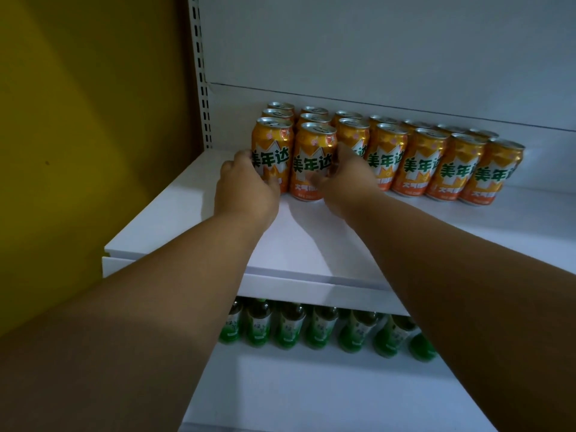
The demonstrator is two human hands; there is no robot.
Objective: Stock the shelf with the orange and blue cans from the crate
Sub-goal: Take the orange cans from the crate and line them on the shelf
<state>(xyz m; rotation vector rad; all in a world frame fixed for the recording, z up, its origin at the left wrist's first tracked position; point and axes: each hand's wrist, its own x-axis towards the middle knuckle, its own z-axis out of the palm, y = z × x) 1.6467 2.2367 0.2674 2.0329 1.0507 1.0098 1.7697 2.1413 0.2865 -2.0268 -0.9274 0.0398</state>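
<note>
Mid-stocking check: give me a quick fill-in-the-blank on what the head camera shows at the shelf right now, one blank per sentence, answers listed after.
1. The left hand grips the front orange can at the ____ end of the row.
2. The right hand holds the neighbouring orange can, which stands ____ on the white shelf.
3. The bottles on the shelf below have ____ labels.
4. No ____ cans show on the shelf.

Missing words: left; upright; green; blue
</note>
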